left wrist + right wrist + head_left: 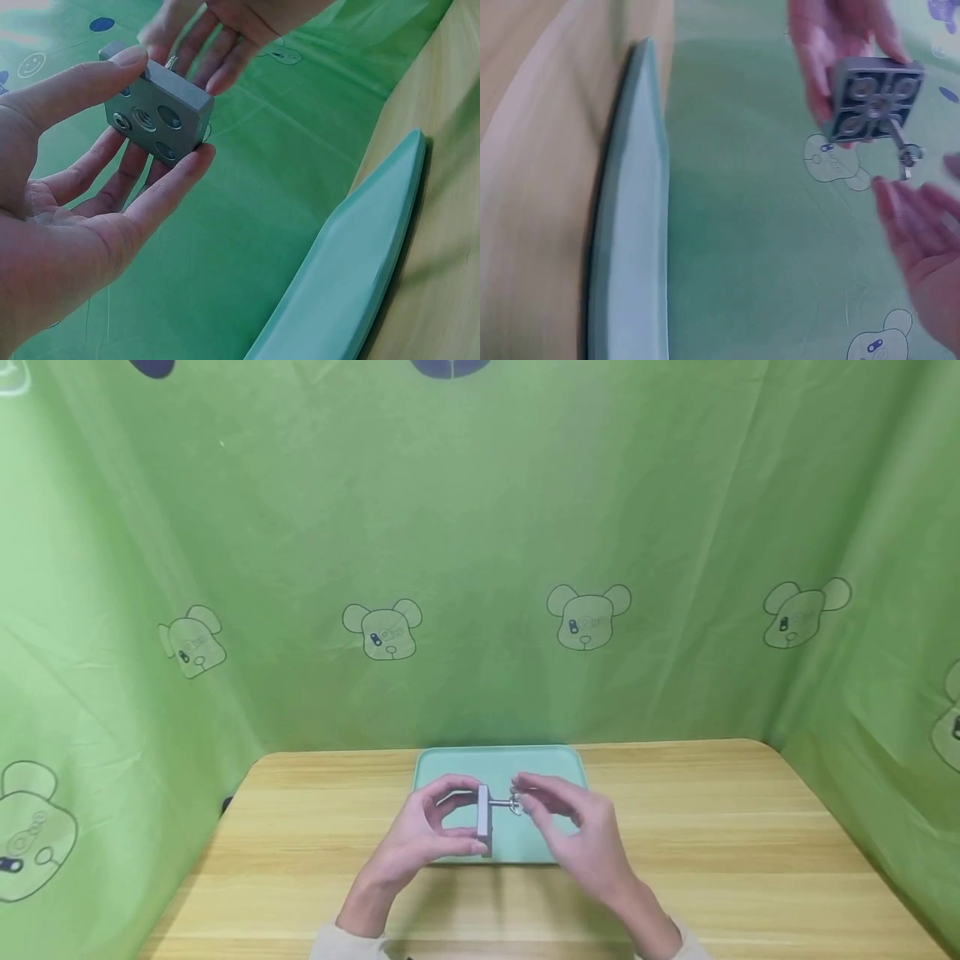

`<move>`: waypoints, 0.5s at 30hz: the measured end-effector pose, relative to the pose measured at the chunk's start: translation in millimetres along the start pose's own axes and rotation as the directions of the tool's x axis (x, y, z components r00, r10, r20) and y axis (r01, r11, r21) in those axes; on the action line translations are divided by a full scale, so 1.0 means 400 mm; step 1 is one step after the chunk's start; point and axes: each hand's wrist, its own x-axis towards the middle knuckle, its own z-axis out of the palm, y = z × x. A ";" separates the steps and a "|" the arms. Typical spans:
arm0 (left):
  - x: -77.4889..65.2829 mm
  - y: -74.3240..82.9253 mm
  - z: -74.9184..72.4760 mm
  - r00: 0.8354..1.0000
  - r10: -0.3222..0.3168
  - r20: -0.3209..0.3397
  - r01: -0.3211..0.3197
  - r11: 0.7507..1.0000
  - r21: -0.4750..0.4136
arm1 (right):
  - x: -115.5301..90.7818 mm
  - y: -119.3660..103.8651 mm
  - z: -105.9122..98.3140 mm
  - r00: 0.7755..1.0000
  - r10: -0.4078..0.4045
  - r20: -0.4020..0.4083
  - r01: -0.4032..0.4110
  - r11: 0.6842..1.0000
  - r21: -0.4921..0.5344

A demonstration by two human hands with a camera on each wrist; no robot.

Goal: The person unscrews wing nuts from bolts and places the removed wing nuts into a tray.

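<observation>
In the head view my left hand [420,839] grips a square grey metal block [484,820] by opposite edges, thumb against fingers, above the tray. Several round holes show in the block's face [154,112] in the left wrist view. A thin bolt [499,802] sticks out of its other face towards the right, with a winged, shiny metal end [910,155]. My right hand [592,839] is right by that end, its thumb and fingers spread to either side of it. In the right wrist view, the blurred right fingers [889,199] extend just short of the winged end.
A mint-green tray [555,768] lies on the wood-grain table [720,827], behind and under the hands. Green cloth [480,527] printed with bear heads hangs around the back and sides of the table.
</observation>
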 end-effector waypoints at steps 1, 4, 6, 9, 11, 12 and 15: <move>0.001 -0.001 0.001 1.000 0.002 0.000 -0.002 1.000 0.005 | -0.002 -0.003 -0.003 0.992 0.125 0.006 -0.126 0.991 0.053; 0.003 -0.003 0.006 1.000 -0.001 -0.001 0.001 1.000 0.026 | -0.001 -0.009 -0.014 0.894 0.446 0.046 -0.446 0.873 0.198; 0.003 -0.004 0.009 1.000 -0.003 -0.003 0.003 0.999 0.040 | 0.002 -0.008 -0.021 0.818 0.568 0.088 -0.569 0.780 0.261; 0.004 -0.007 0.013 1.000 -0.004 -0.004 0.004 0.998 0.056 | 0.006 -0.005 -0.030 0.748 0.646 0.153 -0.657 0.686 0.312; 0.005 -0.009 0.014 1.000 0.002 -0.004 -0.002 0.998 0.065 | 0.008 -0.003 -0.034 0.722 0.666 0.187 -0.685 0.649 0.330; 0.005 -0.010 0.015 1.000 0.004 -0.003 -0.004 0.998 0.068 | 0.008 -0.002 -0.036 0.712 0.672 0.202 -0.696 0.637 0.333; 0.006 -0.011 0.016 1.000 0.005 -0.003 -0.004 0.997 0.071 | 0.010 -0.001 -0.039 0.688 0.686 0.238 -0.721 0.608 0.332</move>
